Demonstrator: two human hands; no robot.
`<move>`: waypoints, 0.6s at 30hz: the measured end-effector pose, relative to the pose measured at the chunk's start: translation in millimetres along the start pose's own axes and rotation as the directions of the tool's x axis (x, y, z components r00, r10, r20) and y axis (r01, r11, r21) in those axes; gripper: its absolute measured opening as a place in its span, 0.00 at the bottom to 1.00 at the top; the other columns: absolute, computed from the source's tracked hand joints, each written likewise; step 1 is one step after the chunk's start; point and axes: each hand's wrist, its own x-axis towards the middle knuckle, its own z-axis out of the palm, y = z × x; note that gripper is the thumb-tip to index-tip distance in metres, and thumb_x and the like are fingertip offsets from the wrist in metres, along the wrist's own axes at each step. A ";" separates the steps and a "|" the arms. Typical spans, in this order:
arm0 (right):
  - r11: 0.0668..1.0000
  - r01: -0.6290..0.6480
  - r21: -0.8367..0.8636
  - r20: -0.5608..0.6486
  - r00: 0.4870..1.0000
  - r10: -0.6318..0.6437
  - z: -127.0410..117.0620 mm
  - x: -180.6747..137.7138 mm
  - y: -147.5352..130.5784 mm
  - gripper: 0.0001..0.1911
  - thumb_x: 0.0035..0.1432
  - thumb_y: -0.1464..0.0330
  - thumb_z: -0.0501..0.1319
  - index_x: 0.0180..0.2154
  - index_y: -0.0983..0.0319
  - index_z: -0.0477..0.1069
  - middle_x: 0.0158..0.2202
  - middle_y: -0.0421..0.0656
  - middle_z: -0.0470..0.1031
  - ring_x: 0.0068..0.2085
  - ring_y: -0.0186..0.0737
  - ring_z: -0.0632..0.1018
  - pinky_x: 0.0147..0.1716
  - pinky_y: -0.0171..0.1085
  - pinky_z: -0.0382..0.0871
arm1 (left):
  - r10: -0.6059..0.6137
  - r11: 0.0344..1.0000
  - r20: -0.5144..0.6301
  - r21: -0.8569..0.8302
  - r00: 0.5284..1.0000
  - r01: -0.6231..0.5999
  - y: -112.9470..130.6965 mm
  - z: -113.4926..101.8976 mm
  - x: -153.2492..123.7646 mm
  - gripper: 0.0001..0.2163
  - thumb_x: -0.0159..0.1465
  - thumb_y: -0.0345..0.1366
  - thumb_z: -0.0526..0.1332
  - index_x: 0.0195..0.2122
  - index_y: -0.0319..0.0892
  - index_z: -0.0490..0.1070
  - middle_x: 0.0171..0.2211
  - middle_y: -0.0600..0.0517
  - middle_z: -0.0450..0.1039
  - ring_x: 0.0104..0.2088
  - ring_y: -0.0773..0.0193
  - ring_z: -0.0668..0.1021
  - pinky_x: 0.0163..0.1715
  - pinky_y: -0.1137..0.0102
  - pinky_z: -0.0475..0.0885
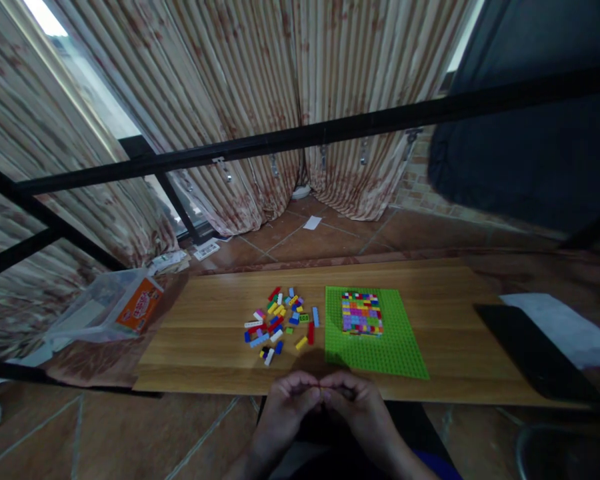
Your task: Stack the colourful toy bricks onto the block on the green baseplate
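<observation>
Wooden table (205,360) is carrying loose bricks (279,320) beside green baseplate (380,353); left hand (285,407) and right hand (361,408) are pinching fingertips together (contents indiscernible).

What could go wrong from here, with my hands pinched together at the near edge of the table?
1. The left hand and right hand pinch a small piece right at the table edge; if it slips, it may drop to the floor.
2. The loose bricks lie beside the green baseplate; a sweeping reach could scatter them.
</observation>
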 end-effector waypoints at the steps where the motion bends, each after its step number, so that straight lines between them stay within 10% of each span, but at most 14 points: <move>1: 1.000 0.001 0.011 0.001 1.000 -0.001 -1.1 -0.3 -0.6 0.15 0.42 0.56 0.70 0.26 0.61 0.76 0.21 0.39 0.76 0.23 0.34 0.74 0.25 0.32 0.68 | 0.001 1.000 0.015 -0.002 1.000 -0.001 0.9 0.2 0.1 0.10 0.52 0.41 0.67 0.27 0.38 0.74 0.21 0.54 0.71 0.24 0.70 0.70 0.27 0.75 0.64; 7: 0.999 0.025 0.033 -0.017 1.000 -0.025 -19.6 -3.5 -1.2 0.15 0.43 0.57 0.70 0.30 0.61 0.78 0.22 0.39 0.75 0.22 0.32 0.73 0.25 0.32 0.67 | -0.007 0.992 0.126 -0.122 0.992 0.023 -2.5 7.8 6.5 0.11 0.54 0.41 0.66 0.30 0.37 0.73 0.23 0.51 0.73 0.24 0.70 0.71 0.27 0.74 0.65; 18: 0.979 0.123 -0.165 -0.444 0.877 -0.185 -91.1 5.3 -36.6 0.20 0.43 0.55 0.69 0.37 0.61 0.76 0.30 0.43 0.79 0.33 0.41 0.79 0.36 0.39 0.71 | 0.091 0.996 -0.104 0.011 0.990 -0.090 -1.9 -9.9 42.5 0.12 0.50 0.42 0.67 0.29 0.39 0.72 0.23 0.55 0.71 0.25 0.71 0.71 0.27 0.75 0.65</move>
